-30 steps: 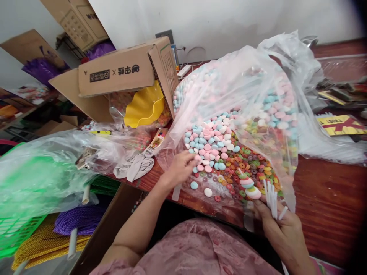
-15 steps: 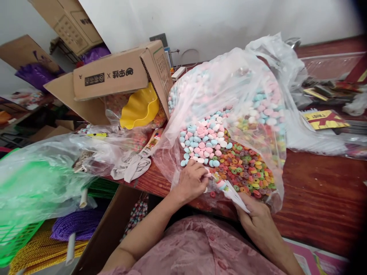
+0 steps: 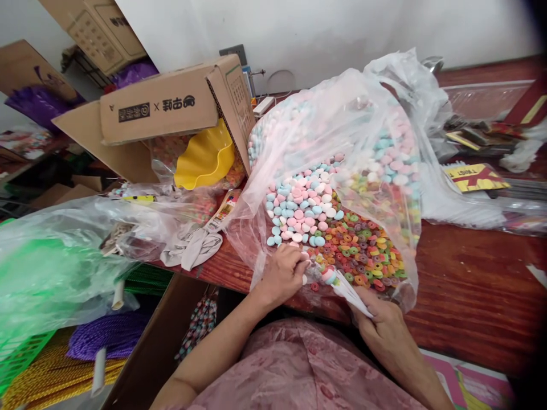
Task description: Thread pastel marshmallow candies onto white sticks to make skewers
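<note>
My right hand (image 3: pixel 382 319) is closed around a bundle of thin white sticks (image 3: pixel 351 295). Pink, blue and ring-shaped candies (image 3: pixel 329 276) sit at the bundle's far end. At that end, my left hand (image 3: pixel 285 272) has its fingers pinched together; whatever they hold is hidden. Both hands are at the front edge of a large clear plastic bag (image 3: pixel 318 128) lying open on the table. Inside it are pink, blue and white button-shaped candies (image 3: pixel 299 212) on the left and multicoloured rings (image 3: pixel 363 250) on the right.
An open cardboard box (image 3: pixel 160 111) at left holds a yellow wavy bowl (image 3: pixel 205 158). A pale crumpled cloth (image 3: pixel 192 247) lies by the table edge. Purple twisted cords (image 3: pixel 100 336) and a green basket (image 3: pixel 25 347) are lower left. Plastic-wrapped packages (image 3: pixel 476 177) lie at right on the reddish table (image 3: pixel 474 290).
The view has shifted slightly, so the surroundings sit a little further left. My left fingers stay pinched at the candied end, and my right hand keeps its grip on the sticks.
</note>
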Demonstrator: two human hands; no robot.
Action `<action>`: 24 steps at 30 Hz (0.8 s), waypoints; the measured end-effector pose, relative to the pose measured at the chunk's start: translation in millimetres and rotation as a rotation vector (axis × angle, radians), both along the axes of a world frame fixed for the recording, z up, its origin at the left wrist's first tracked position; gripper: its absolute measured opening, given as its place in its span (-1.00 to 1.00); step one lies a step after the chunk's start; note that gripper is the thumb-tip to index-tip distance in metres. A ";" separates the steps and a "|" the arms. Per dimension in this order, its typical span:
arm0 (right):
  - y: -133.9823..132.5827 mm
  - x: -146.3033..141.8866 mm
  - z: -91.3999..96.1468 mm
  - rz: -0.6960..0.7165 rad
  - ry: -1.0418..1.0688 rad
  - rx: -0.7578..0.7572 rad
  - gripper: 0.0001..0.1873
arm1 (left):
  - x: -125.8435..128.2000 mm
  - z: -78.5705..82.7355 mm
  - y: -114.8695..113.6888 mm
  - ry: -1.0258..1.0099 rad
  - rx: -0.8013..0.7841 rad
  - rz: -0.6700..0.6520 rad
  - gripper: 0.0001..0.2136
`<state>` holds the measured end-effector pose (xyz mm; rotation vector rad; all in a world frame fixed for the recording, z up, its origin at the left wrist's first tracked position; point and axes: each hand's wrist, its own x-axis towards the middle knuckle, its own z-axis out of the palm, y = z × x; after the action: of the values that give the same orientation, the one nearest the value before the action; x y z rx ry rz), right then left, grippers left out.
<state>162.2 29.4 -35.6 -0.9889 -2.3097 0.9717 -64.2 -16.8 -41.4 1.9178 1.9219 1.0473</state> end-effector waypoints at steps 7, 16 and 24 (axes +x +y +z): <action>2.5 2.0 -0.3 -0.044 0.021 -0.005 -0.74 | 5.0 -1.1 -4.8 0.317 0.031 -0.105 -0.81; -2.7 1.7 7.8 0.036 0.047 0.024 -0.74 | 4.9 7.2 -1.3 -0.570 0.032 0.121 -0.79; -6.7 -4.0 9.1 0.052 0.075 0.057 -0.75 | 15.1 8.1 3.0 -1.368 -0.089 0.211 -0.48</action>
<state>158.2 22.7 -26.5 -0.8588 -2.2983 0.9417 -49.1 -13.9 -33.3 0.5075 1.2362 1.6290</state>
